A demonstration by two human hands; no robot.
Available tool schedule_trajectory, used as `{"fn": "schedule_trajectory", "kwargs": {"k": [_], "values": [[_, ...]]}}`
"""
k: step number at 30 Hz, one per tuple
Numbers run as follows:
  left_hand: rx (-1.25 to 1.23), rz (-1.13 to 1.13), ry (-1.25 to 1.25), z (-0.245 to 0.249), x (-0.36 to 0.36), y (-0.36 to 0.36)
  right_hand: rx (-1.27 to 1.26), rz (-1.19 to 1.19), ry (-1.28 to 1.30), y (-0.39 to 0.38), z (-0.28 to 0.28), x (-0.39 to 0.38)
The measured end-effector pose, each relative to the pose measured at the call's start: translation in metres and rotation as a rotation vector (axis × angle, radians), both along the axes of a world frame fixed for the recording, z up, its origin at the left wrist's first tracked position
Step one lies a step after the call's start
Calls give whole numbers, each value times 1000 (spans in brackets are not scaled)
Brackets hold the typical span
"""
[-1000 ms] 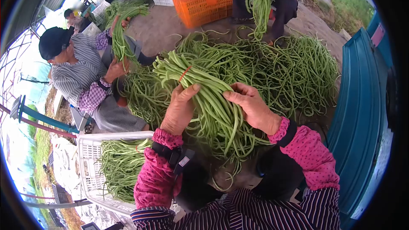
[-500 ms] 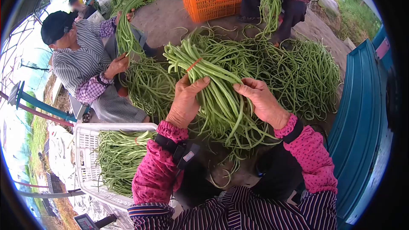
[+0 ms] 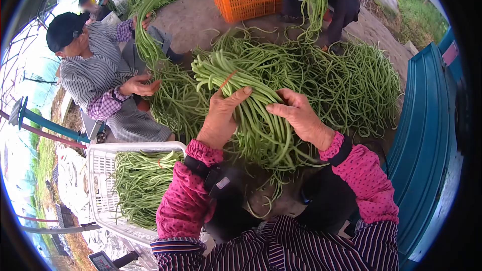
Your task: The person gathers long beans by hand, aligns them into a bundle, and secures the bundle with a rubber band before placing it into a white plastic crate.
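A bundle of long green beans (image 3: pixel 256 98) is held in front of me, with a red band (image 3: pixel 229 78) around its upper end. My left hand (image 3: pixel 224 113) is closed round the bundle just below the band, thumb lying across the top. On the bundle's right side, my right hand (image 3: pixel 298 115) pinches some of the beans between thumb and fingers. The lower ends hang loose and fan out. Beneath and behind, a large pile of long beans (image 3: pixel 351 88) covers the ground.
A white crate (image 3: pixel 103 185) of banded beans stands at my lower left, near a scale display (image 3: pixel 102 261). One co-worker (image 3: pixel 95 70) sits at left and another (image 3: pixel 346 0) at the back, both holding beans. Behind the pile are an orange crate (image 3: pixel 246 0) and blue metal sheeting (image 3: pixel 419 145) at right.
My right hand has shifted slightly left across the bundle. The left co-worker's lower hand has come off the beans and opened. My left hand keeps its grip.
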State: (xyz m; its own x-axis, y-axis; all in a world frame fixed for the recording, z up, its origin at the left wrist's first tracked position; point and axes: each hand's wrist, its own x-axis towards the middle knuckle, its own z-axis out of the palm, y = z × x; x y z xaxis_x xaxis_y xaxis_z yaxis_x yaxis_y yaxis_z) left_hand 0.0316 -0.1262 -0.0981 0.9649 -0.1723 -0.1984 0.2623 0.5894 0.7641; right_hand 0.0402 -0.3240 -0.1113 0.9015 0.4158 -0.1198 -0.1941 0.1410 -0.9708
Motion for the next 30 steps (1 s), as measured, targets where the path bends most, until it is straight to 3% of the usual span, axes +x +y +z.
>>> {"fn": "schedule_trajectory", "kwargs": {"k": [3, 7, 10, 14, 19, 23, 27, 30], "values": [[-68, -55, -14, -9, 4, 5, 130, 12, 107, -6, 2, 2], [-417, -259, -53, -2, 6, 14, 236, 17, 175, -13, 14, 4], [-217, -176, -150, 1, 4, 13, 234, 23, 165, -16, 20, 6], [-139, -91, -176, 6, 0, 7, 189, 43, 111, -13, 17, 9], [30, 44, -228, 4, 2, -1, -231, -82, -279, -5, -2, 15], [372, 295, -258, -9, 6, -8, -254, -59, -376, 7, -7, 4], [556, 366, -320, -4, 4, -16, -399, -58, -606, 25, -27, -5], [494, 360, -315, -1, 4, -11, -379, 30, -258, 17, -8, -4]]}}
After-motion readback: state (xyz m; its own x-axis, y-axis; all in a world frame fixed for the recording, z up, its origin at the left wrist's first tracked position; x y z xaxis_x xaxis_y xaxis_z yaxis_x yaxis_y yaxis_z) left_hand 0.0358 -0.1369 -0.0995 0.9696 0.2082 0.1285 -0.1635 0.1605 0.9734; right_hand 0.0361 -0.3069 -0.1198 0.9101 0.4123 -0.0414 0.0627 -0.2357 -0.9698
